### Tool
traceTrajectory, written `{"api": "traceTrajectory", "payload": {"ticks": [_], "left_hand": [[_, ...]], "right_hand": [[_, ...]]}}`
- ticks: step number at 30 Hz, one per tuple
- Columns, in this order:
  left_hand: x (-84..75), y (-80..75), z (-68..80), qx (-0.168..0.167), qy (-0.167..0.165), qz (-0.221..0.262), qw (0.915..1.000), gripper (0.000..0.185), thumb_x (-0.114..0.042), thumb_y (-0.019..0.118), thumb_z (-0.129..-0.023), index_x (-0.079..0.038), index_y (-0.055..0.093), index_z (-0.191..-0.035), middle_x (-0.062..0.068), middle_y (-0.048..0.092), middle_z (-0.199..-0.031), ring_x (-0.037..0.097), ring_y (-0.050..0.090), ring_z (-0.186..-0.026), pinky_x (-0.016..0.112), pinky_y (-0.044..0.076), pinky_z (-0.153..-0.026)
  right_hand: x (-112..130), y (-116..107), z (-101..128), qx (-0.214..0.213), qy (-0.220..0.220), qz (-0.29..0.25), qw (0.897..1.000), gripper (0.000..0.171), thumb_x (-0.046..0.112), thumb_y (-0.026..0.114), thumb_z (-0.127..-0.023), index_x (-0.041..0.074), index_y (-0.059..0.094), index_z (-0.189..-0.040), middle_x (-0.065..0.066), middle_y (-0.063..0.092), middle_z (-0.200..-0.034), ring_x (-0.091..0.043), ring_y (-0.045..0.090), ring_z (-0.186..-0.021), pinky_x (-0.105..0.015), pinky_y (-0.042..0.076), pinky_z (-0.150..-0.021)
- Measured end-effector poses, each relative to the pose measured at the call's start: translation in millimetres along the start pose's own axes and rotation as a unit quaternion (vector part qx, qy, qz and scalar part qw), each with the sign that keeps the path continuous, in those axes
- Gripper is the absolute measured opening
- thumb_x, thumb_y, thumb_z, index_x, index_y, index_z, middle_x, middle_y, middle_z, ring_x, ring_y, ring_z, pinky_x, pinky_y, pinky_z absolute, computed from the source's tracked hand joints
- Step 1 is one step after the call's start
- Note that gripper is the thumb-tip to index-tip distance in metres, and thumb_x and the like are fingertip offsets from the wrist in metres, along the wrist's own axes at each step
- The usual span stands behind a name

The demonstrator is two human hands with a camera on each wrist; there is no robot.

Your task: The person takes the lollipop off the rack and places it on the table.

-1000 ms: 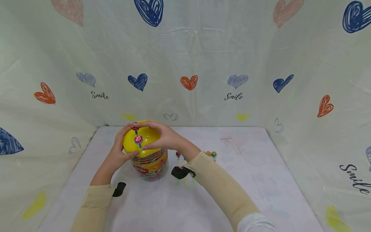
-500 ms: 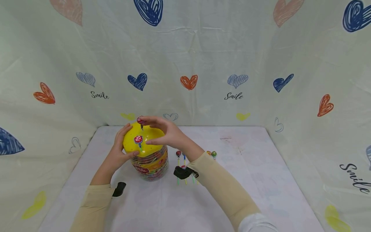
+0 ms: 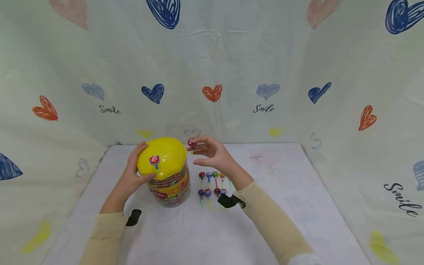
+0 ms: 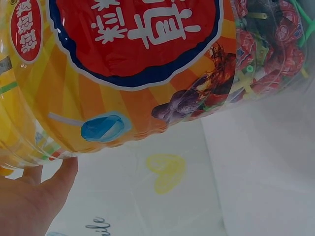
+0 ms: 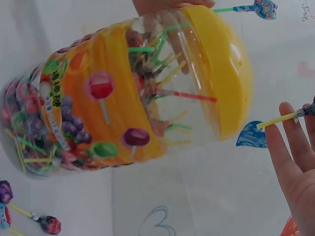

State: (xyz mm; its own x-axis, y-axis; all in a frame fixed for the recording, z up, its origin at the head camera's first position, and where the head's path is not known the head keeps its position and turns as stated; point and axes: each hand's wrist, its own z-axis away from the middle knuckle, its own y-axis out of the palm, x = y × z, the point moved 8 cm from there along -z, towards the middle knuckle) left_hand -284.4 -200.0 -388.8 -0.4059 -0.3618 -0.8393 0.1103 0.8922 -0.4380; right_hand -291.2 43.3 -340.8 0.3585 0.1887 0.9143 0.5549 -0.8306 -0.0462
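A clear plastic candy jar full of lollipops, with a yellow domed lid, stands on the table. My left hand grips it at the lid's left side, thumb in front and fingers behind. One red-and-blue wrapped lollipop stands stuck in the lid, its head also showing as a lollipop in the right wrist view. Right of the jar, my right hand pinches a red-wrapped lollipop upright by its head. Its yellow stick points down, apart from the lid.
Two rows of lollipops lie on the white table right of the jar, partly hidden by the right wrist's black camera. Another black camera sits on the left wrist. A heart-print sheet hangs behind the table.
My right hand has lifted the red lollipop off the jar's lid and carried it right, past the jar. The left hand keeps its grip on the jar. More of the lollipop rows shows.
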Motion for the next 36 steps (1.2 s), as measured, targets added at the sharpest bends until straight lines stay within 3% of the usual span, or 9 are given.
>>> {"api": "traceTrajectory", "payload": {"ticks": [6, 10, 12, 13, 15, 18, 26, 33, 36], "left_hand": [[-0.2, -0.3, 0.3, 0.002, -0.001, 0.001, 1.0, 0.09, -0.005, 0.075, -0.082, -0.015, 0.02, -0.153, 0.004, 0.003, -0.161, 0.04, 0.015, -0.141, 0.067, 0.025, -0.107], [0.6, -1.0, 0.6, 0.002, 0.002, -0.003, 1.0, 0.091, -0.004, 0.075, -0.082, -0.016, 0.021, -0.154, 0.003, 0.004, -0.161, 0.038, 0.016, -0.141, 0.033, 0.032, -0.11], [0.7, -1.2, 0.6, 0.002, 0.003, -0.004, 1.0, 0.091, -0.004, 0.075, -0.083, -0.017, 0.021, -0.154, 0.002, 0.004, -0.161, 0.037, 0.016, -0.141, 0.028, 0.032, -0.107], [0.4, -1.3, 0.5, 0.002, 0.004, -0.003, 1.0, 0.091, -0.005, 0.075, -0.083, -0.017, 0.02, -0.154, 0.003, 0.004, -0.161, 0.038, 0.016, -0.141, 0.03, 0.033, -0.108], [-0.3, -1.3, 0.4, 0.002, 0.005, 0.002, 1.0, 0.09, -0.005, 0.075, -0.083, -0.017, 0.02, -0.154, 0.003, 0.004, -0.161, 0.038, 0.015, -0.141, 0.046, 0.032, -0.111], [-1.1, -1.3, 0.1, 0.001, 0.008, 0.009, 0.9999, 0.091, -0.004, 0.075, -0.082, -0.015, 0.021, -0.154, 0.005, 0.003, -0.161, 0.04, 0.014, -0.141, 0.069, 0.025, -0.106], [-0.9, -1.0, -0.6, 0.0, 0.011, 0.01, 0.9999, 0.091, -0.002, 0.075, -0.081, -0.014, 0.021, -0.154, 0.005, 0.003, -0.161, 0.041, 0.013, -0.141, 0.07, 0.023, -0.105], [-0.4, -0.6, -0.3, 0.001, 0.008, 0.012, 0.9999, 0.091, -0.004, 0.075, -0.082, -0.014, 0.021, -0.153, 0.006, 0.003, -0.161, 0.042, 0.014, -0.141, 0.071, 0.023, -0.105], [0.1, -0.3, -0.4, 0.002, 0.008, 0.012, 0.9999, 0.091, -0.004, 0.075, -0.082, -0.014, 0.021, -0.153, 0.006, 0.003, -0.161, 0.043, 0.014, -0.141, 0.071, 0.023, -0.105]], "right_hand": [[-23, -21, 21, -0.033, 0.041, -0.01, 0.999, 0.046, -0.011, 0.068, -0.085, 0.0, 0.051, -0.127, -0.02, 0.051, -0.131, -0.037, 0.055, -0.118, -0.043, 0.052, -0.094], [-44, -35, 39, -0.058, 0.084, -0.022, 0.995, 0.046, -0.011, 0.068, -0.085, 0.001, 0.049, -0.125, -0.023, 0.049, -0.131, -0.039, 0.056, -0.117, -0.04, 0.055, -0.088], [-54, -41, 48, -0.067, 0.103, -0.024, 0.992, 0.046, -0.011, 0.067, -0.085, 0.001, 0.048, -0.125, -0.023, 0.049, -0.131, -0.04, 0.056, -0.116, -0.036, 0.056, -0.085], [-59, -44, 52, -0.071, 0.11, -0.026, 0.991, 0.047, -0.012, 0.067, -0.085, 0.0, 0.048, -0.126, -0.022, 0.049, -0.131, -0.04, 0.057, -0.116, -0.035, 0.057, -0.082], [-69, -50, 60, -0.076, 0.119, -0.024, 0.99, 0.049, -0.012, 0.066, -0.085, 0.0, 0.047, -0.128, -0.021, 0.05, -0.132, -0.04, 0.057, -0.115, -0.033, 0.057, -0.079], [-86, -59, 74, -0.091, 0.136, -0.006, 0.987, 0.051, -0.011, 0.066, -0.085, 0.001, 0.046, -0.13, -0.018, 0.05, -0.132, -0.037, 0.059, -0.112, -0.032, 0.057, -0.077], [-120, -80, 110, -0.137, 0.203, 0.037, 0.969, 0.056, -0.009, 0.072, -0.081, 0.002, 0.049, -0.13, -0.016, 0.052, -0.13, -0.027, 0.063, -0.102, -0.035, 0.057, -0.081], [-134, -86, 125, -0.157, 0.214, 0.041, 0.963, 0.058, -0.015, 0.071, -0.078, -0.002, 0.048, -0.13, -0.021, 0.054, -0.126, -0.026, 0.064, -0.094, -0.037, 0.058, -0.078], [-143, -89, 132, -0.174, 0.233, 0.041, 0.956, 0.058, -0.014, 0.072, -0.078, -0.002, 0.048, -0.129, -0.02, 0.055, -0.124, -0.022, 0.065, -0.089, -0.037, 0.059, -0.076]]}}
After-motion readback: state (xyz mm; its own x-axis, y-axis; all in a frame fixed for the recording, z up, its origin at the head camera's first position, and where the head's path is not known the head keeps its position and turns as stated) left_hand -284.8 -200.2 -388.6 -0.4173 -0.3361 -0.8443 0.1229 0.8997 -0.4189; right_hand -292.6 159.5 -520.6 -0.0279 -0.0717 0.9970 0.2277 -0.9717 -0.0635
